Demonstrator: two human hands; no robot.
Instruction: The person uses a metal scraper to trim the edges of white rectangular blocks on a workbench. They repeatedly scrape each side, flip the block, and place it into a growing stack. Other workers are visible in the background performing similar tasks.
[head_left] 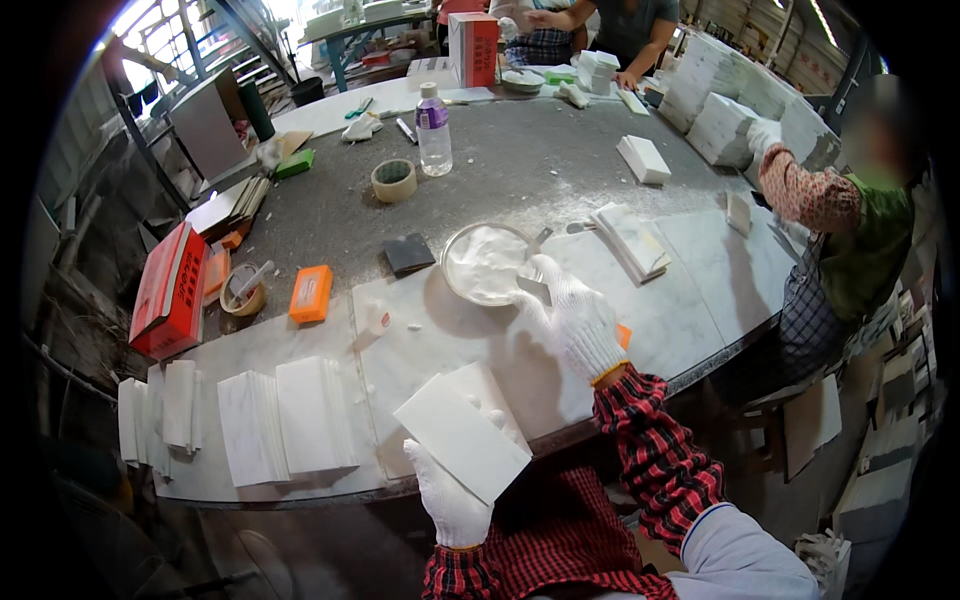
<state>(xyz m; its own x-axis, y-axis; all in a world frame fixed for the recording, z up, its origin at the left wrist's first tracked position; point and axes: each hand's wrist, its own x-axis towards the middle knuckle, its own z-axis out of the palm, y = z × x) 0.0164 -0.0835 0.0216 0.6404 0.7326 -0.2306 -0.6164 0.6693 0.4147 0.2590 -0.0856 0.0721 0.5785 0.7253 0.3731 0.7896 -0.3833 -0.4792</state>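
A flat white tile [462, 436] is tilted near the table's front edge, and my left hand [452, 502], in a white knit glove, grips it from below. Beyond it a second pale tile [487, 380] is partly covered. My right hand [578, 318], also gloved, is closed around a small scraper [533, 290] whose metal blade shows past the fingers. That blade is at the near right rim of a round bowl [447, 262]. White paste [488, 255] fills much of the bowl, and another metal blade [542, 238] rests at its far right rim.
Stacked white tiles [315, 412] stand at the left front. An orange box [311, 294], a dark block [408, 254], a tape roll [394, 181] and a bottle [434, 132] lie farther back. More tiles [630, 243] are right of the bowl. A co-worker [850, 230] handles stacked blocks [722, 130] at right.
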